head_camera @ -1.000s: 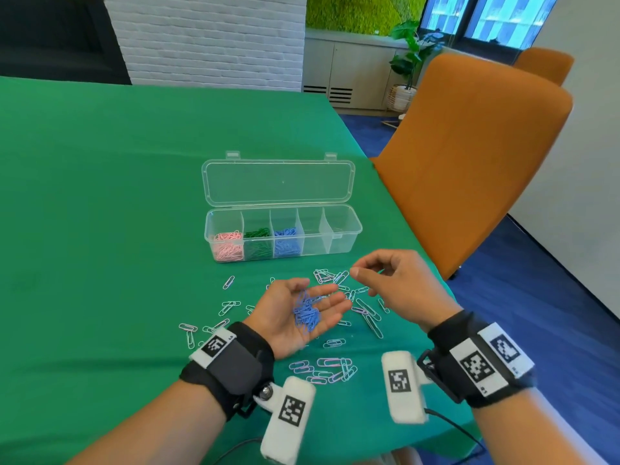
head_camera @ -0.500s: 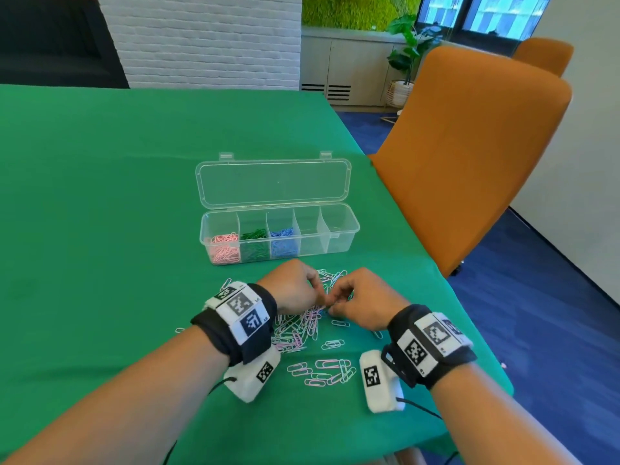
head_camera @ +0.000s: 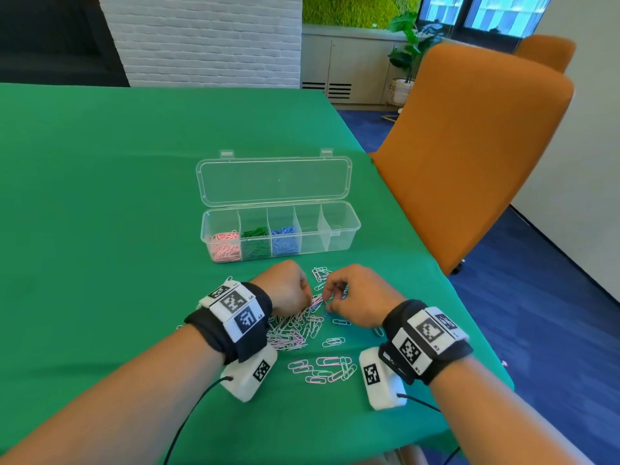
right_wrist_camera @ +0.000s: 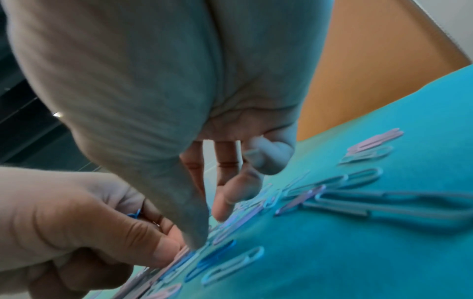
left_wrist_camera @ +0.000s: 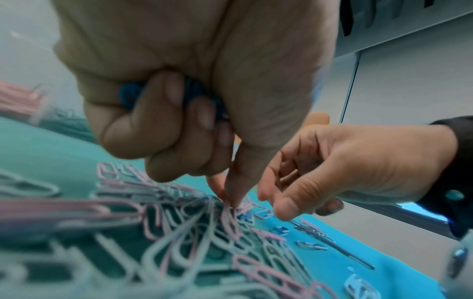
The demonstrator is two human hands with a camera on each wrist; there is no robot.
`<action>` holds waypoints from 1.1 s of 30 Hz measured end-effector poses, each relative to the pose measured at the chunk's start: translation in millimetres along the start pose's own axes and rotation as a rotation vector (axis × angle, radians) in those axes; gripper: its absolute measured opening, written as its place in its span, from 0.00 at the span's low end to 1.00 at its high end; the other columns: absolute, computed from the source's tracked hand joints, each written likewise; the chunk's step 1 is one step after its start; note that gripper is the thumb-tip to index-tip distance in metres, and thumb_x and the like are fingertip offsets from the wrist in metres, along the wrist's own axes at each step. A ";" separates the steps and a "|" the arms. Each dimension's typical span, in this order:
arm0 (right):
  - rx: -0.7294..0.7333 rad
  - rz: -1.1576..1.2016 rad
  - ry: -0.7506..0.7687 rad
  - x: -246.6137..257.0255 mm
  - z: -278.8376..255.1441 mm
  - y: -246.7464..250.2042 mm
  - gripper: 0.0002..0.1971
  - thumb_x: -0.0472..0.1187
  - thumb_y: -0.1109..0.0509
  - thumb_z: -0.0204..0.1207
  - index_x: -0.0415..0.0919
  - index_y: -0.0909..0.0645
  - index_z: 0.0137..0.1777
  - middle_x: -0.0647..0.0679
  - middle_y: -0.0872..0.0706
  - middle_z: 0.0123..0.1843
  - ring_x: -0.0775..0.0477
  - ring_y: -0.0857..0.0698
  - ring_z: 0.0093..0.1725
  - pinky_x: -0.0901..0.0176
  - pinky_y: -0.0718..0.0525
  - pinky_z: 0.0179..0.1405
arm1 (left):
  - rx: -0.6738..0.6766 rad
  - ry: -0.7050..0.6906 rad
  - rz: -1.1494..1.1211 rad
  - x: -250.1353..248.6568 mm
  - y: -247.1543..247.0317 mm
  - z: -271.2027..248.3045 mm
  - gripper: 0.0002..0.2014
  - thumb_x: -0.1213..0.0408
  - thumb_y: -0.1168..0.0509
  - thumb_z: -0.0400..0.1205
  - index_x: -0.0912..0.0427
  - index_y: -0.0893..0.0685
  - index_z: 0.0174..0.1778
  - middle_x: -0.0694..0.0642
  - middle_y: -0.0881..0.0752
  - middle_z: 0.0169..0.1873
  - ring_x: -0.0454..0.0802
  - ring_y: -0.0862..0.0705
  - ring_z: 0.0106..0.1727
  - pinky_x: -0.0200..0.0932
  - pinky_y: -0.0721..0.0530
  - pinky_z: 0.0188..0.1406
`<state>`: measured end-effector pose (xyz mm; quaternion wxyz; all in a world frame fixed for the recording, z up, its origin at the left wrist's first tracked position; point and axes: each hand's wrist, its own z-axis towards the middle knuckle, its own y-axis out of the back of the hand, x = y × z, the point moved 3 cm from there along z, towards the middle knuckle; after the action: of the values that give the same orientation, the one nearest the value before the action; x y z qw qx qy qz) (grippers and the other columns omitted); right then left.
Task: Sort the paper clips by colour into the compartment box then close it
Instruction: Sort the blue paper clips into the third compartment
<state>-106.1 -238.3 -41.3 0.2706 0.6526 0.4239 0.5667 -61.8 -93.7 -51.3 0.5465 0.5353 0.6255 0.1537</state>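
Observation:
The clear compartment box [head_camera: 349, 226] stands with its lid [head_camera: 275, 181] open; pink clips [head_camera: 224, 246], green clips [head_camera: 255, 245] and blue clips [head_camera: 284, 241] fill its three left compartments. Loose pink, white and blue paper clips [head_camera: 295, 330] lie in a pile on the green cloth in front of it. My left hand [head_camera: 307, 297] is a fist over the pile, gripping a bunch of blue clips [left_wrist_camera: 128, 95], with thumb and forefinger tips [left_wrist_camera: 230, 194] down among the clips. My right hand [head_camera: 330, 297] hovers beside it with bent fingers apart, its thumb tip [right_wrist_camera: 197, 242] by a blue clip [right_wrist_camera: 212, 261].
A smaller cluster of pink and white clips [head_camera: 322, 369] lies nearer me, between my wrists. An orange chair [head_camera: 469, 146] stands close to the table's right edge [head_camera: 446, 273]. The two right compartments of the box hold nothing I can see.
A second ago my left palm faced up with blue clips on it. It has turned over, closed round them and dropped onto the pile; my right hand came down beside it.

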 end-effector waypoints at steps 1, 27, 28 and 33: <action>0.001 -0.005 0.010 1.7 1.6 0.3 0.06 0.39 0.23 0.73 0.53 0.14 0.45 0.52 0.12 0.43 0.49 0.14 0.44 0.53 0.14 0.52 | 0.005 0.003 -0.004 1.4 0.6 0.1 0.06 0.64 0.32 0.81 0.57 0.09 0.42 0.52 0.09 0.41 0.49 0.12 0.44 0.43 0.15 0.42; 0.112 -0.067 -0.029 -7.5 -5.5 -0.8 0.06 0.42 0.20 0.72 0.49 0.15 0.38 0.54 0.14 0.36 0.56 0.19 0.33 0.63 0.20 0.37 | -0.032 -0.069 0.147 -12.7 5.0 -8.9 0.05 0.57 0.25 0.78 0.53 0.08 0.41 0.46 0.09 0.39 0.46 0.13 0.40 0.40 0.18 0.39; 0.104 -0.074 -0.034 -8.5 -5.7 -1.0 0.06 0.42 0.21 0.72 0.47 0.15 0.37 0.55 0.15 0.35 0.56 0.19 0.34 0.61 0.18 0.39 | -0.019 -0.066 0.067 -11.6 6.4 -9.4 0.05 0.58 0.26 0.79 0.55 0.08 0.41 0.47 0.09 0.39 0.44 0.14 0.38 0.38 0.19 0.36; 0.085 -0.051 -0.031 -9.3 -7.1 -0.4 0.04 0.37 0.25 0.73 0.44 0.15 0.37 0.54 0.15 0.33 0.58 0.20 0.30 0.68 0.22 0.26 | 0.118 0.038 -0.513 -1.8 15.9 -22.3 0.09 0.62 0.38 0.86 0.59 0.22 0.40 0.47 0.25 0.28 0.42 0.32 0.23 0.34 0.36 0.19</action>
<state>-113.1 -247.0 -44.9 0.2636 0.6612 0.4599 0.5308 -73.0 -80.4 -30.1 0.5236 0.3873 0.7587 -0.0168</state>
